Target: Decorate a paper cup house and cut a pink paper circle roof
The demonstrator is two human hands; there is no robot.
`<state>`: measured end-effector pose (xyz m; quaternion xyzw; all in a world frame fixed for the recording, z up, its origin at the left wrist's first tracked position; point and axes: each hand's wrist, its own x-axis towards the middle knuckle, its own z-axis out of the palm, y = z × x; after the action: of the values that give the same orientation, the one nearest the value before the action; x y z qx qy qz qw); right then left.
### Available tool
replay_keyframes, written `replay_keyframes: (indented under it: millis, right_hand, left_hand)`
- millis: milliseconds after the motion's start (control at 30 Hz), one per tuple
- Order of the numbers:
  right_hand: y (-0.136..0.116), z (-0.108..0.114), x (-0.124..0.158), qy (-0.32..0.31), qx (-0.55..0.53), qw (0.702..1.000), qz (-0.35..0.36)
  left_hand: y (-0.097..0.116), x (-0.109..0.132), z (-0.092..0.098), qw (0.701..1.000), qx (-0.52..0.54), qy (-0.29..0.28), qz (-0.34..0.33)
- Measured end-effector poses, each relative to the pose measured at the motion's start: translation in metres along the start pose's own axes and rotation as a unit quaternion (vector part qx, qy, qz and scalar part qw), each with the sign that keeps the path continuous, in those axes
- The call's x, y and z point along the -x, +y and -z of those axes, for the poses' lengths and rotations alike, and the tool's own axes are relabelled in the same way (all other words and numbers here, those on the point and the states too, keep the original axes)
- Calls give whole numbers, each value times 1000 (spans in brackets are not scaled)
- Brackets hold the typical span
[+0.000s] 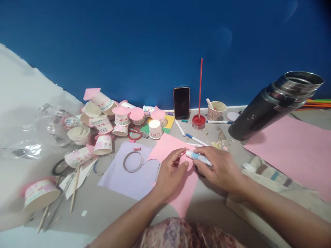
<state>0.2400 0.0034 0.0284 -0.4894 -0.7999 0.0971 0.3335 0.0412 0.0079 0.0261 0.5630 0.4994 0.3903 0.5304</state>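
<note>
My right hand is closed around a white and light-blue glue tube, whose tip points left. Just left of that tip, my left hand has thumb and fingers curled together; a bit of pink shows at its fingertips, too small to make out. Both hands are over a cut pink paper sheet. Left of it lies a lilac sheet with a tape ring on top.
Decorated paper cups crowd the left, with sticks and a plastic bag. A phone, red jar and paper cup stand by the wall. A black flask, pink paper and cloth are at right.
</note>
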Motion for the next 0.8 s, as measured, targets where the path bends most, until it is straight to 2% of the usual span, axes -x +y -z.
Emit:
replay_keyframes:
  millis: [167,267,367,533,800]
  right_hand:
    - [1,-4,2,10,2,1000,-2]
    - [1,-5,1,18,12,1000,2]
    - [-1,-5,0,18,25,999,9]
    - [0,-4,0,25,28,999,2]
    - [1,-3,-1,20,26,999,2]
  left_hand:
    - [-1,1,2,999,19,-19,-33]
    - [-3,2,6,998,-13,-15,-56]
    - [-5,3,9,996,-44,-34,-76]
    - [-8,1,11,990,-27,-54,-126]
    - [-6,-1,13,990,-31,-48,-128]
